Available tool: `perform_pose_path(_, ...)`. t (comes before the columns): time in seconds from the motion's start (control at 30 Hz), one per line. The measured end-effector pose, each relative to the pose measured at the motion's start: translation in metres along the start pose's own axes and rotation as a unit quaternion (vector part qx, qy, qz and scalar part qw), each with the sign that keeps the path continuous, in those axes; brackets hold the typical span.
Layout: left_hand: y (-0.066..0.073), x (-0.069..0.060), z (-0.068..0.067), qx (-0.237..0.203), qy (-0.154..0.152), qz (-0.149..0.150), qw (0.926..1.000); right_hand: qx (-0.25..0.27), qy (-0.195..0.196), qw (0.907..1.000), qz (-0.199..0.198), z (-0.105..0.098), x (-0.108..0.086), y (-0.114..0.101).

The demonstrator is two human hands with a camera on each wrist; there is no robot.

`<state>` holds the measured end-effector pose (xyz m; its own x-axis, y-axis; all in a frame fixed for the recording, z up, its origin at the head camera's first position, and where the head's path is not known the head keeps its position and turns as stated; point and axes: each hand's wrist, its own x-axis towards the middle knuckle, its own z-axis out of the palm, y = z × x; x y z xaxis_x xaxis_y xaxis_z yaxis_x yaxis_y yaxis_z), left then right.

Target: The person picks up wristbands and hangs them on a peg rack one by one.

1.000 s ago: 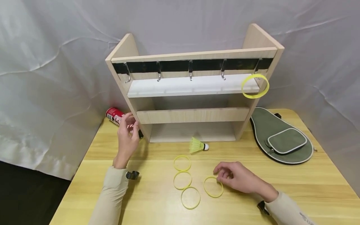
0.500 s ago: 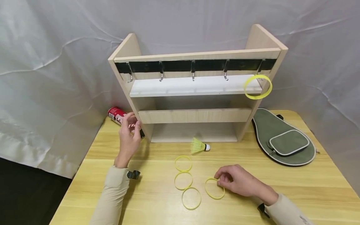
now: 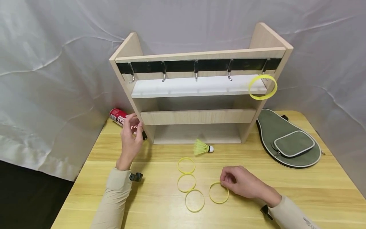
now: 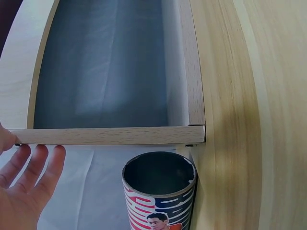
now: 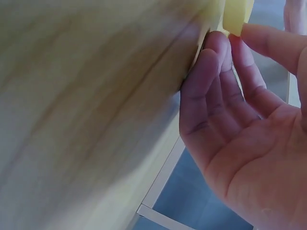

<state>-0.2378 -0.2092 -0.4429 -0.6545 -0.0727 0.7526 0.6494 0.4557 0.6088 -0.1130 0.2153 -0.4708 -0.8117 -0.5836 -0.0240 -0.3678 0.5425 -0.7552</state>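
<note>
Head cam: yellow ring [image 3: 219, 203] sits in front of the rack [image 3: 197, 116], toward the rack's R half, on the near part of the bench [image 3: 160, 190]; can't tell if its pinched edge is off the wood. R hand [image 3: 246, 183] has that ring btwn thumb & forefinger at its far edge, other fingers bent alongside, per R wrist view. L hand [image 3: 131, 141] is well apart from the ring, up at the rack's L side, grasping the side panel w/ thumb one side & fingers the other. Ring looks thin, round, plain yellow; R wrist view shows a flat pale-yellow band, partly out of frame. 3 similar loose rings [image 3: 194, 211] lie in front of the rack's middle, just L of the pinched one, in a row edge to edge. Hung ring [image 3: 258, 98], also yellow, is on the rack's far-R hook. Shuttlecock [image 3: 201, 148], yellow w/ white tip, lies just in front of the rack's base. Red tube [image 3: 117, 115] lies L of the rack, green case [image 3: 286, 140] R of it.
</note>
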Motion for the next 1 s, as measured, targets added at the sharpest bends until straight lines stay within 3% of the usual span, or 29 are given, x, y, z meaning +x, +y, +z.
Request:
perform_pose_path(0.47,0.000,0.000,-0.003,0.009,-0.008,-0.004,0.9999,0.072,0.019,0.9972,-0.007,-0.002,0.001,-0.006)
perform_pose_path(0.77,-0.002,0.001,-0.001,0.005,-0.009,0.009,0.9999,0.071,0.050,0.9962,0.003,-0.016,0.005,-0.022)
perform_pose_path(1.0,-0.003,0.000,-0.002,0.011,-0.014,-0.003,0.9998,0.050,0.101,0.9936,0.004,-0.037,0.008,-0.037)
